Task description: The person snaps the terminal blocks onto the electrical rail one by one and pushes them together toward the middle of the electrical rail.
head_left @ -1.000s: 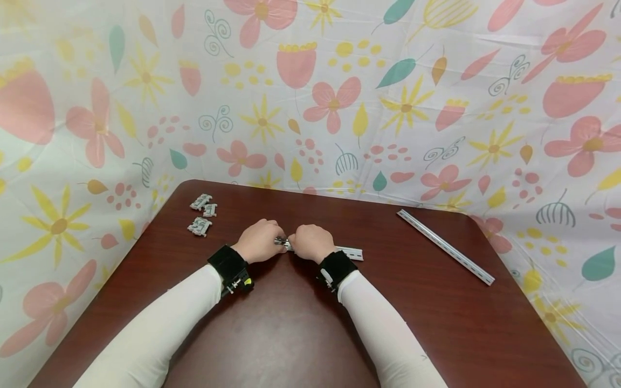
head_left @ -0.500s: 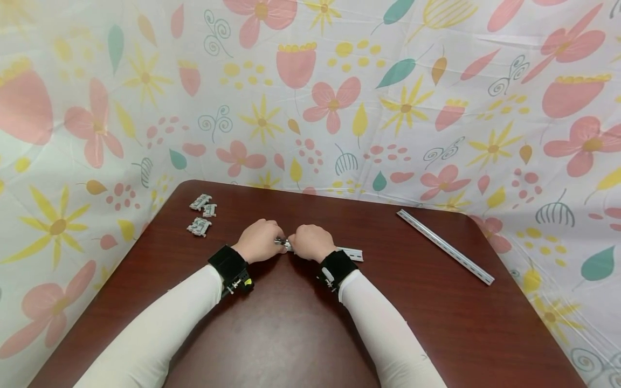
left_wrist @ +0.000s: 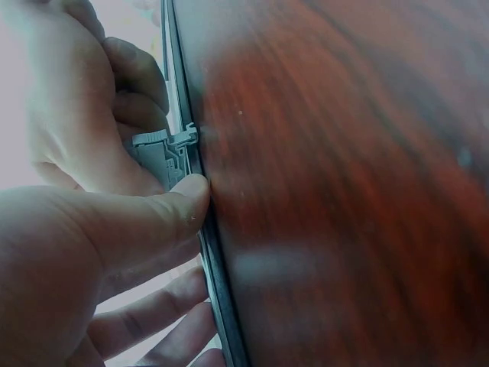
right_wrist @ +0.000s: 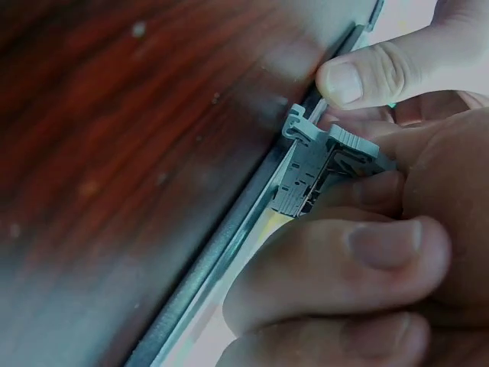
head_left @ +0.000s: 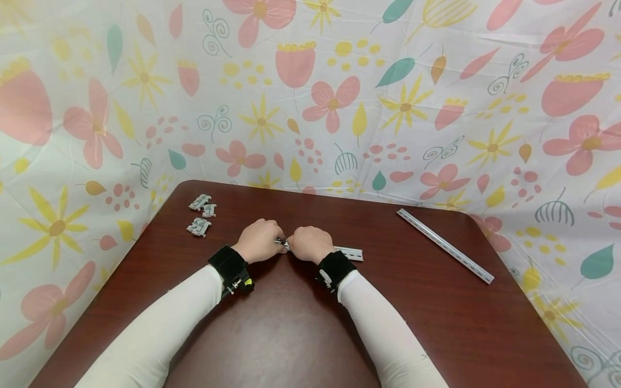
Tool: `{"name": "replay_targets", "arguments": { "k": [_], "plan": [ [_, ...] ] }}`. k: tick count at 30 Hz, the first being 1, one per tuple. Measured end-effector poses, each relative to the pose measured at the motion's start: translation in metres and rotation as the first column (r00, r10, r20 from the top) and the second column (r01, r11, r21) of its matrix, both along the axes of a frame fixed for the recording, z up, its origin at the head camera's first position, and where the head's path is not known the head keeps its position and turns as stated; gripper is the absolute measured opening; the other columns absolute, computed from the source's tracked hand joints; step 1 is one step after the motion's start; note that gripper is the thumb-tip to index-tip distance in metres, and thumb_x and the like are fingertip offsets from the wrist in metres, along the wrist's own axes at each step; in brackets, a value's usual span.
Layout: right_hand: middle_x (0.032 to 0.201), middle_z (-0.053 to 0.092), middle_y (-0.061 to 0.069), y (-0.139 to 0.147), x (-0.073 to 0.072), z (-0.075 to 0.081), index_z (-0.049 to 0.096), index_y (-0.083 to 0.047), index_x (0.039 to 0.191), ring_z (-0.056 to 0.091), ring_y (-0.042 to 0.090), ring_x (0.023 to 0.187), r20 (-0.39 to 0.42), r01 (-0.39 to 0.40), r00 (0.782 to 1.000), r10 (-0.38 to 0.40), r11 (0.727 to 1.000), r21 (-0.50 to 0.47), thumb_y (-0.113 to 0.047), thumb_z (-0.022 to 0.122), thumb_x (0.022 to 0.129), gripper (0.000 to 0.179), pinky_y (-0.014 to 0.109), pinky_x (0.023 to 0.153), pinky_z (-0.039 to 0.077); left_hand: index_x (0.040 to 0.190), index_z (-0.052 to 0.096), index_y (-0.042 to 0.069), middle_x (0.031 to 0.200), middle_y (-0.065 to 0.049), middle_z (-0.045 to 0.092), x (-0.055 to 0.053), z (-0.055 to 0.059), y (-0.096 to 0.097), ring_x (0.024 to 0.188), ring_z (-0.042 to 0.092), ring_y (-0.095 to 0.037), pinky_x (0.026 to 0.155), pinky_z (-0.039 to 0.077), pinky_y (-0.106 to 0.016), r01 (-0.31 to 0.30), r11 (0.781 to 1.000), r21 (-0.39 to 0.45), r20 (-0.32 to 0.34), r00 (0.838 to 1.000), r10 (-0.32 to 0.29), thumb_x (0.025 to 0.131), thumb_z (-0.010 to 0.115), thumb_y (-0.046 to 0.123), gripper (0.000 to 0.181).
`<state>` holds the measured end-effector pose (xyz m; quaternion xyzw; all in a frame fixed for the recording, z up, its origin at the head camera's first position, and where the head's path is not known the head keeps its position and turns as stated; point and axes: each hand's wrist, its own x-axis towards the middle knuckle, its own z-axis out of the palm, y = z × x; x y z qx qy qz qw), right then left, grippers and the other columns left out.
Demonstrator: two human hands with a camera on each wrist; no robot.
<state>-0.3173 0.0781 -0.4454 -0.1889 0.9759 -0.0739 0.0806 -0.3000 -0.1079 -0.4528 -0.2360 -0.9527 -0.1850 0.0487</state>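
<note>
In the head view my left hand [head_left: 259, 241] and right hand [head_left: 311, 243] meet over a slotted metal mounting rail [head_left: 350, 253], whose right end sticks out past the right hand. My left hand pinches the rail, its thumb [left_wrist: 189, 200] lying along the edge, seen in the left wrist view. Right beside that thumb, a grey terminal block [right_wrist: 302, 172] sits against the rail with its hooked foot at the edge. Curled fingers [right_wrist: 328, 267] of my right hand hold the block, covering part of it. Whether the foot is latched, I cannot tell.
Several grey terminal blocks [head_left: 199, 226] lie at the back left of the brown table [head_left: 271, 334]. A second, longer slotted rail [head_left: 445, 246] lies slanted on the right side. A flowered cloth [head_left: 330, 145] hangs behind the table.
</note>
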Motion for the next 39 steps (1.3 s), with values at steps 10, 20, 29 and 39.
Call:
{"name": "replay_targets", "arguments": {
  "k": [10, 20, 29, 39],
  "plan": [
    [0.066, 0.055, 0.005, 0.002, -0.022, -0.024, 0.056, -0.018, 0.062, 0.055, 0.023, 0.06, 0.027, -0.001, 1.0, 0.001, 1.0, 0.027, -0.035, 0.05, 0.115, 0.056, 0.04, 0.051, 0.043, 0.104, 0.091, 0.018, 0.102, 0.001, 0.077, 0.0, -0.001, 0.0, 0.1, 0.069, -0.027, 0.091, 0.057, -0.043, 0.009, 1.0, -0.004, -0.017, 1.0, -0.009, 0.093, 0.093, 0.026, 0.014],
    [0.071, 0.062, 0.008, -0.002, 0.004, 0.007, 0.063, -0.015, 0.062, 0.06, 0.025, 0.065, 0.018, 0.021, 1.0, -0.021, 1.0, 0.004, -0.029, 0.053, 0.114, 0.055, 0.043, 0.056, 0.053, 0.104, 0.091, 0.018, 0.102, 0.001, 0.076, -0.001, -0.003, 0.0, 0.101, 0.069, -0.028, 0.089, 0.058, -0.043, 0.005, 1.0, -0.007, -0.011, 1.0, -0.005, 0.092, 0.093, 0.026, 0.014],
    [0.065, 0.051, 0.004, 0.001, -0.014, -0.013, 0.056, -0.019, 0.06, 0.053, 0.024, 0.06, 0.022, 0.001, 1.0, -0.001, 1.0, -0.006, -0.03, 0.052, 0.114, 0.054, 0.043, 0.051, 0.045, 0.107, 0.09, 0.019, 0.106, 0.0, 0.075, 0.0, -0.001, 0.0, 0.103, 0.066, -0.029, 0.085, 0.058, -0.043, -0.015, 1.0, -0.002, 0.02, 1.0, 0.015, 0.093, 0.092, 0.027, 0.016],
    [0.068, 0.056, 0.003, 0.003, -0.028, -0.029, 0.058, -0.02, 0.062, 0.057, 0.024, 0.064, 0.02, -0.018, 1.0, 0.018, 1.0, 0.015, -0.033, 0.053, 0.112, 0.052, 0.044, 0.053, 0.048, 0.104, 0.089, 0.02, 0.103, 0.002, 0.073, 0.0, -0.001, 0.0, 0.104, 0.065, -0.028, 0.085, 0.058, -0.043, -0.02, 1.0, 0.014, 0.039, 0.999, 0.019, 0.093, 0.092, 0.026, 0.013]
  ]
}}
